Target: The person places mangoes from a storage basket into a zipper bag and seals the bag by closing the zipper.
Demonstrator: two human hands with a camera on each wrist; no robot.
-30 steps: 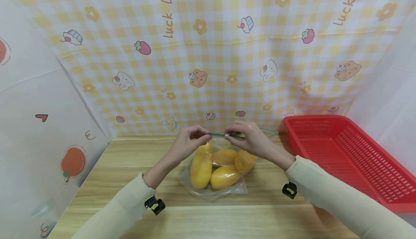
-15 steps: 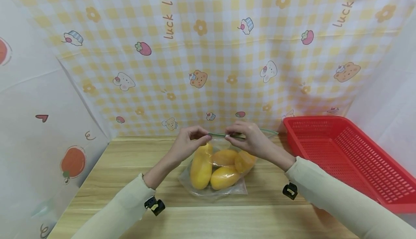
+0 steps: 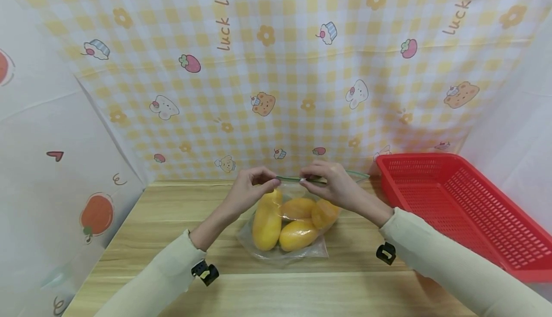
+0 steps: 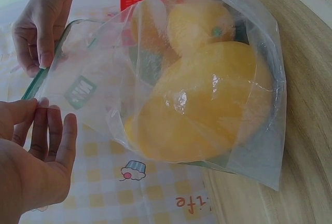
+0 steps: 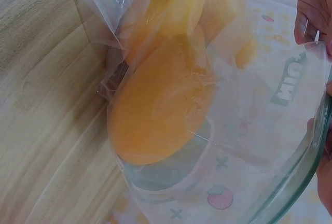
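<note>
A clear zip bag (image 3: 320, 251) with a green zip edge lies on the wooden table (image 3: 276, 293). Several yellow mangoes (image 3: 266, 226) show through its film. My left hand (image 3: 243, 191) pinches the left end of the zip edge between thumb and fingers. Just to the right, my right hand (image 3: 333, 181) pinches a small white zip slider (image 3: 302, 179) on that edge. Beyond the right hand, the green strips of the bag's mouth stand apart. In the left wrist view, the mangoes (image 4: 197, 105) bulge the bag below both hands. The right wrist view cuts off most of the right hand.
A red plastic basket (image 3: 435, 160) with perforated walls stands on the right, close to my right forearm. Behind the table hangs a yellow checked cloth (image 3: 284, 130). White patterned cloth (image 3: 64, 130) hangs along the left side.
My right hand has shifted very slightly to the right along the zip edge with the slider. The left hand and the mangoes stay in place.
</note>
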